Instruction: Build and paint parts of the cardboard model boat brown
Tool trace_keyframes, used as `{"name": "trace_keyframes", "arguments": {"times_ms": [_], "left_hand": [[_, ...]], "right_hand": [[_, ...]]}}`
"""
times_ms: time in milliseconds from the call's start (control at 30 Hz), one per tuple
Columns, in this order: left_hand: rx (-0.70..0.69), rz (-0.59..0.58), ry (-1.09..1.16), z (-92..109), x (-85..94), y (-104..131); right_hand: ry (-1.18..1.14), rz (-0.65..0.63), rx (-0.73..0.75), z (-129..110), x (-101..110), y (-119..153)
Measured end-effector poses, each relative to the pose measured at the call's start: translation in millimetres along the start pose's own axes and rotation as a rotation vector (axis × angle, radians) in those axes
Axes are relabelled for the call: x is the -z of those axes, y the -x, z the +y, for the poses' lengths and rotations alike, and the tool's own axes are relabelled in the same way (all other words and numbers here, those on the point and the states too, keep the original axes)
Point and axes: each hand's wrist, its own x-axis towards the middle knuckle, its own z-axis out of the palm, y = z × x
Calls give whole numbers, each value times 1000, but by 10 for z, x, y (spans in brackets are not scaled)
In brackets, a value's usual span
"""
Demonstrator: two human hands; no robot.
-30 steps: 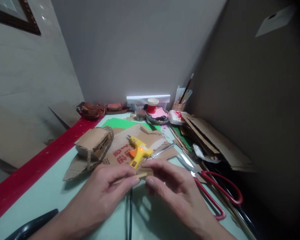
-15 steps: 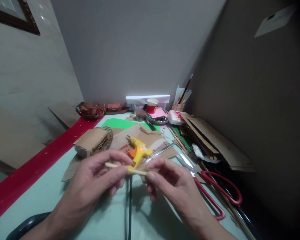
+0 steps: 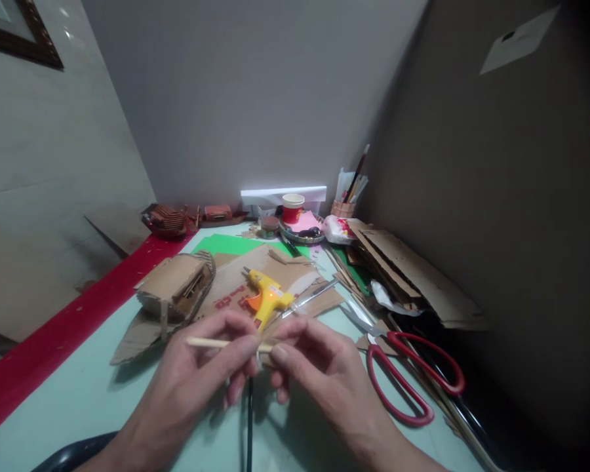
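A thin pale wooden stick (image 3: 209, 343) lies level between my two hands above the table. My left hand (image 3: 196, 373) pinches it between thumb and fingers, with one end poking out to the left. At the stick's right end, my right hand (image 3: 324, 370) grips it with thumb and forefinger. Just beyond my fingertips, a yellow glue gun (image 3: 269, 296) with an orange trigger rests on brown cardboard (image 3: 233, 282). To the left sits a cardboard boat model (image 3: 174, 285).
Red-handled scissors (image 3: 403, 387) lie to the right, beside stacked cardboard (image 3: 413, 275). A metal-coloured knife (image 3: 309, 298) is by the glue gun. Farther back stand a red paper cup (image 3: 293, 210), a brush holder (image 3: 343, 208) and dark boat models (image 3: 167, 221). A black cable (image 3: 250, 426) runs toward me.
My hands have moved closer together, and more of the stick sticks out on the left. The view has shifted slightly, showing more of the cardboard boat and scissors.
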Motion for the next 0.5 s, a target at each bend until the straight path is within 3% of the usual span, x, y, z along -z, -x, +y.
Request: {"name": "trace_keyframes", "arguments": {"times_ms": [333, 500], "left_hand": [[73, -76, -108, 84, 20, -25], [55, -143, -117, 68, 79, -64]], "right_hand": [[25, -45, 73, 51, 12, -1], [129, -41, 186, 71, 33, -13]]}}
